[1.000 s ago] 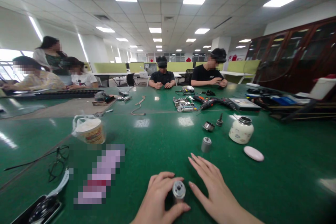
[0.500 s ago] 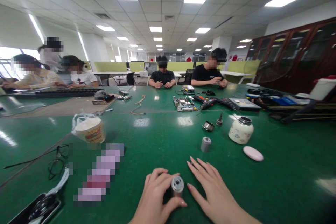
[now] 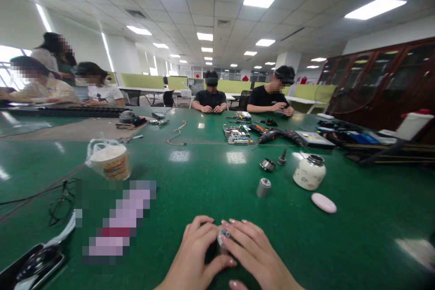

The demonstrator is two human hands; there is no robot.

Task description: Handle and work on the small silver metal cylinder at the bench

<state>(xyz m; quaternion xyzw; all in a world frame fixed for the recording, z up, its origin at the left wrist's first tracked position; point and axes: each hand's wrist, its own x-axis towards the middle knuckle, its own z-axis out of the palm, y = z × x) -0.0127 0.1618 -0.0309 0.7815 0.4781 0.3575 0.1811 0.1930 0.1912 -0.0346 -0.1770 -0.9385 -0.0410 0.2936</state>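
Note:
A short silvery metal cylinder, resembling a small motor (image 3: 222, 245), stands upright on the green table between both hands. My left hand (image 3: 200, 247) wraps around its left side, thumb in front and fingers behind. My right hand (image 3: 253, 253) leans over from the right, its fingertips at the cylinder's top, with the thumb lower and apart. Between those fingertips is a small ring-shaped metal part (image 3: 227, 234) on the top face. A second, similar motor (image 3: 263, 188) stands farther off to the right. The lower part of the held cylinder is partly hidden by fingers.
A cream jar (image 3: 309, 173), a pink oval object (image 3: 324, 203) and a metal cup-shaped part (image 3: 268, 165) lie to the right. Farther back are a circuit board (image 3: 238, 134) and power drills (image 3: 268, 137). A bagged tub (image 3: 110, 162) stands left. Several people sit around the table.
My right hand has come left onto the cylinder's top, bringing the small ring-shaped part that was by its fingertips. My left hand still holds the cylinder. The view has shifted slightly.

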